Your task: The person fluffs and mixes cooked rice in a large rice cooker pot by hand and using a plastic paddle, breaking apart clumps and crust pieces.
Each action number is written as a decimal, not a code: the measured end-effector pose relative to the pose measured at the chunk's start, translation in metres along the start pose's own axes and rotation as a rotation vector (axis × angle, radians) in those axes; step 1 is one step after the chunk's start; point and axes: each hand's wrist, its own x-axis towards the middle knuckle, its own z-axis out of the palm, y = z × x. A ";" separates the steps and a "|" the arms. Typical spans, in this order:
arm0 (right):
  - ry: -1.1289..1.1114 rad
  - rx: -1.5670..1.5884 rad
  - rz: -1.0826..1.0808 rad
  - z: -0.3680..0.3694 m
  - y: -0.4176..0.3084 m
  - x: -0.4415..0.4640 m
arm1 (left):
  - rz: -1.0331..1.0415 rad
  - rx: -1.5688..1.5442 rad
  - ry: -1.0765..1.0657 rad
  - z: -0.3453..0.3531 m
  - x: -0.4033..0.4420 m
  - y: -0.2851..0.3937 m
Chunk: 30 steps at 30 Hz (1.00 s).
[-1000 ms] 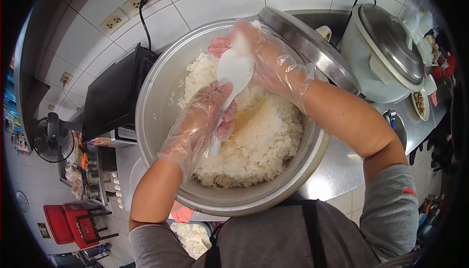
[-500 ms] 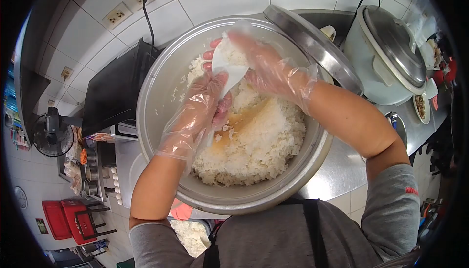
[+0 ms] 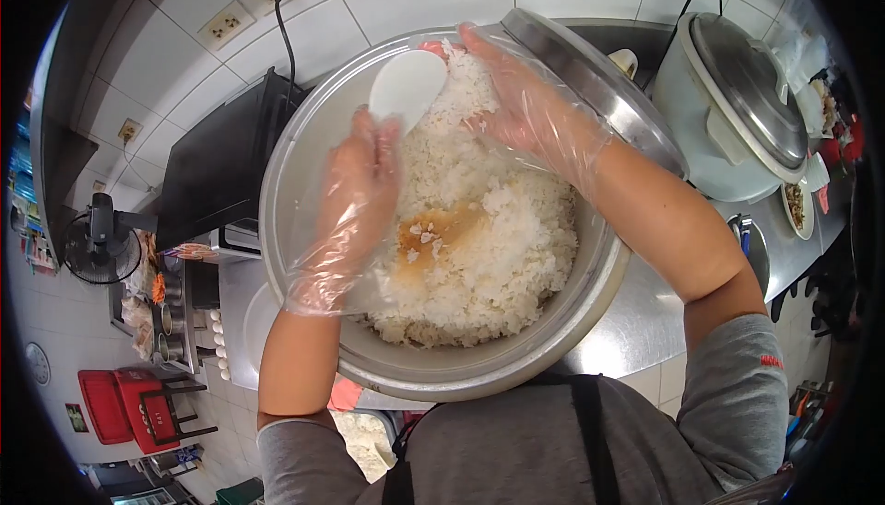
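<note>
A large round metal pot (image 3: pixel 304 150) holds a mound of white rice (image 3: pixel 516 256) with a brown-stained patch (image 3: pixel 429 238) near its middle. My left hand (image 3: pixel 359 173), in a clear plastic glove, is closed around the handle of a white rice paddle (image 3: pixel 406 81), its blade pointing up toward the far rim. My gloved right hand (image 3: pixel 516 90) is at the far right side inside the pot. Its thumb and fingers are spread around rice (image 3: pixel 470 90) there. The paddle blade is just left of that rice.
A metal lid (image 3: pixel 599 81) leans on the pot's right rim. Beyond it stands a rice cooker (image 3: pixel 710 118) with a small dish (image 3: pixel 797 205) beside it. A black appliance (image 3: pixel 226 159) stands left of the pot. A container of rice (image 3: pixel 364 445) is below the near rim.
My hands have moved apart. The left one has turned the paddle and shifted it left, away from the right hand, which has come off the blade and opened around the rice.
</note>
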 end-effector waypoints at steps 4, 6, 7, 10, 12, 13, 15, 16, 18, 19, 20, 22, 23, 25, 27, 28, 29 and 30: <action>-0.159 -0.088 -0.017 -0.014 0.018 0.015 | -0.023 -0.048 -0.105 0.015 -0.002 -0.002; -0.174 -0.014 -0.020 -0.016 0.016 0.021 | -0.055 -0.107 -0.234 0.008 -0.003 0.008; -0.180 0.022 -0.023 -0.015 0.014 0.021 | -0.075 -0.064 -0.185 0.002 -0.002 0.014; -0.078 0.177 0.049 -0.007 0.003 0.013 | -0.001 0.298 -0.060 -0.024 -0.002 0.009; -0.123 0.239 -0.018 -0.009 -0.001 0.009 | 0.247 0.851 -0.004 -0.048 -0.001 -0.019; -0.143 0.269 -0.052 -0.011 -0.004 0.007 | 0.195 0.960 -0.122 -0.056 -0.004 -0.022; -0.181 0.308 -0.023 -0.010 -0.008 0.006 | 0.082 1.173 -0.371 -0.066 -0.014 -0.026; -0.202 0.330 -0.007 -0.009 -0.009 0.005 | 0.046 1.177 -0.459 -0.065 -0.016 -0.031; -0.233 0.334 -0.006 -0.005 -0.011 0.001 | -0.026 1.184 -0.636 -0.059 -0.022 -0.043; -0.250 0.334 -0.004 -0.004 -0.011 0.000 | -0.006 1.161 -0.654 -0.059 -0.026 -0.044; -0.283 0.285 -0.014 -0.003 -0.009 0.000 | 0.014 1.137 -0.670 -0.057 -0.030 -0.041; -0.347 0.185 -0.040 0.001 -0.007 -0.002 | -0.004 0.786 -0.593 -0.052 -0.032 -0.037; -0.379 0.220 -0.034 0.005 -0.006 -0.003 | -0.040 0.458 -0.492 -0.048 -0.030 -0.036; -0.445 0.289 -0.013 0.022 -0.003 -0.009 | -0.194 -0.147 -0.370 -0.037 -0.029 -0.019; -0.510 0.353 -0.004 0.037 0.000 -0.011 | -0.419 -0.708 -0.324 -0.023 -0.029 0.016; -0.542 0.385 0.000 0.043 0.001 -0.012 | -0.432 -0.815 -0.342 -0.021 -0.028 0.019; -0.530 0.387 -0.011 0.047 0.002 -0.013 | -0.442 -0.922 -0.362 -0.021 -0.025 0.022; -0.517 0.390 -0.026 0.050 0.003 -0.014 | -0.447 -1.027 -0.385 -0.020 -0.024 0.024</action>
